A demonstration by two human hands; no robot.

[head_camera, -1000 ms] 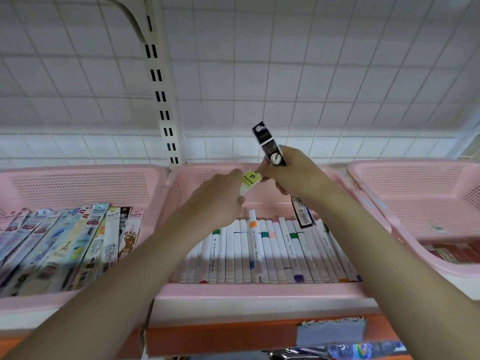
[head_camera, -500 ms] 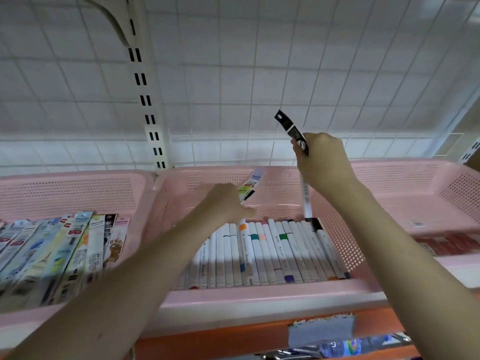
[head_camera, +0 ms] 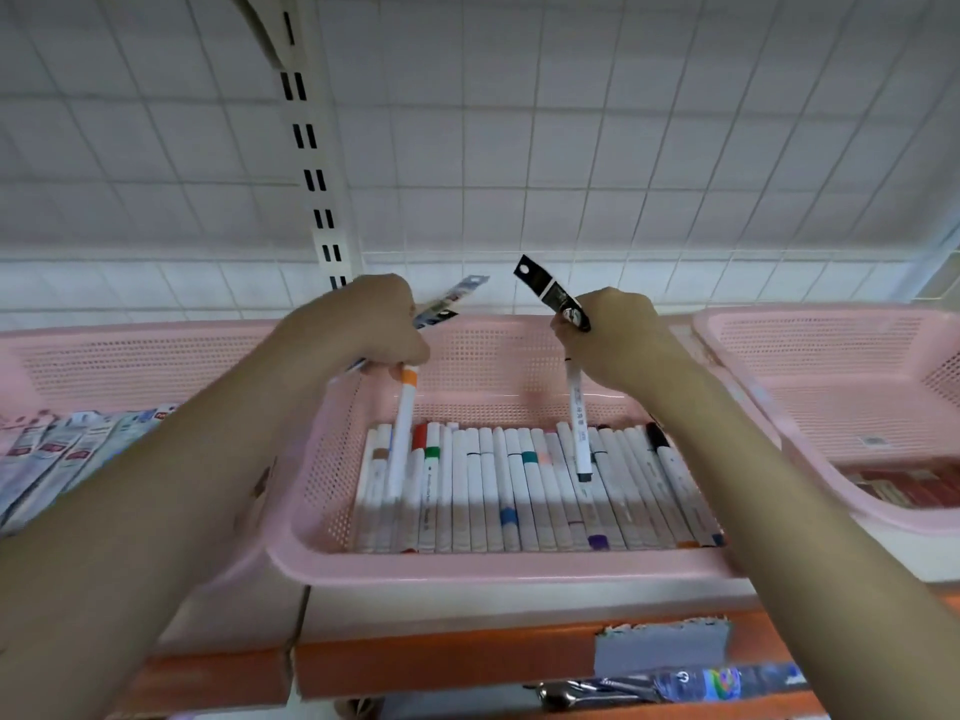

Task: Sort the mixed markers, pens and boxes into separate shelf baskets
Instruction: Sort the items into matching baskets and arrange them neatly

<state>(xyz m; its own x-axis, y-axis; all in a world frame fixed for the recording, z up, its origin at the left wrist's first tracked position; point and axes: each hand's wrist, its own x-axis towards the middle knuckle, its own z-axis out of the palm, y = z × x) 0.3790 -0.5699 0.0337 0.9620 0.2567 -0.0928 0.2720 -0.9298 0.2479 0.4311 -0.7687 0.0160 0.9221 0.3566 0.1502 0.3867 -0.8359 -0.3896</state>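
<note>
Over the middle pink basket (head_camera: 498, 566), my left hand (head_camera: 371, 324) grips a white marker with an orange band (head_camera: 402, 433) that hangs down, together with a packaged pen (head_camera: 449, 304) sticking up to the right. My right hand (head_camera: 621, 337) grips a black packaged pen (head_camera: 548, 293) pointing up-left and a white pen with a dark tip (head_camera: 578, 433) hanging down. Below both hands a row of white markers (head_camera: 519, 491) lies side by side in the basket.
A left pink basket (head_camera: 130, 356) holds packaged pens (head_camera: 67, 449). A right pink basket (head_camera: 831, 356) holds reddish boxes (head_camera: 909, 485). A slotted shelf upright (head_camera: 311, 148) and wire grid stand behind. An orange shelf edge (head_camera: 441, 667) with grey tape runs below.
My left hand rose and now holds an orange-banded marker lifted from the row. My right hand moved left and down a little; its white pen hangs over the markers.
</note>
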